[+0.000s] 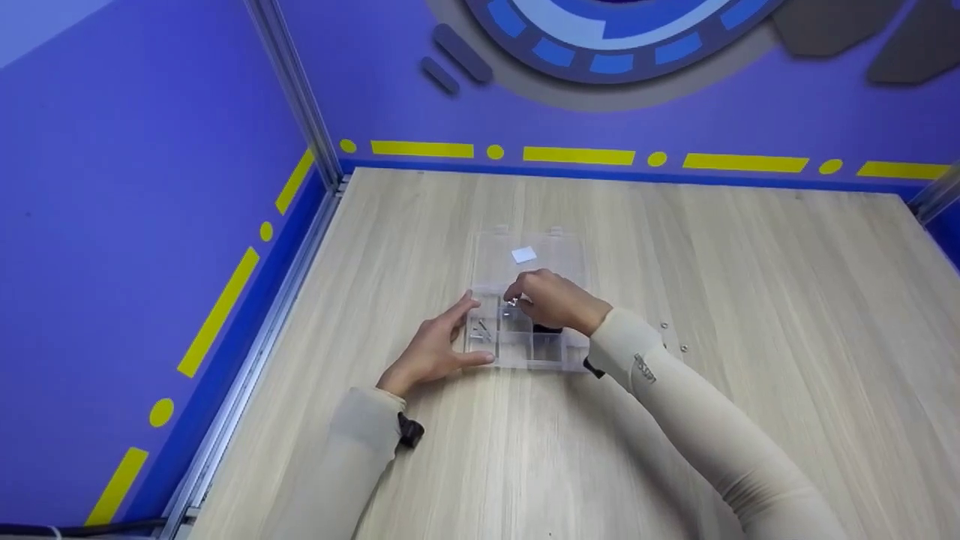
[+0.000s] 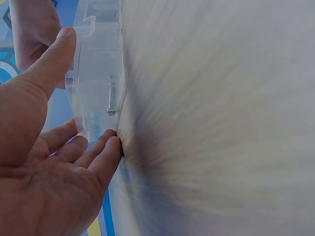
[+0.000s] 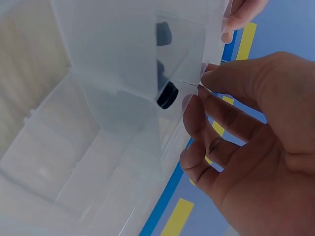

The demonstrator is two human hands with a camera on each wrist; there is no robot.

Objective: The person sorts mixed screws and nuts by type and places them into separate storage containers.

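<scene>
A clear plastic compartment box (image 1: pixel 515 364) lies with its lid (image 1: pixel 491 262) folded back. My left hand (image 1: pixel 431 349) rests against its left end, fingers extended along the side wall and thumb at the front edge. In the left wrist view, fingertips (image 2: pixel 112 142) touch the box low down, near the tabletop. Over the rear compartments, my right hand (image 1: pixel 555 296) has its fingers bent downward, thumb and forefinger pinching at small shiny metal pieces (image 1: pixel 512 302). Their exact kind is too small to see. Thin metal screws (image 1: pixel 481 328) lie in a left compartment.
A black piece (image 3: pixel 168 95) sits in a compartment beneath my right hand. On the lid is a white label (image 1: pixel 524 255). Two small metal nuts (image 1: pixel 664 325) lie on the wooden table (image 1: pixel 420 240), right of the box. Blue walls (image 1: pixel 405 105) stand behind and left.
</scene>
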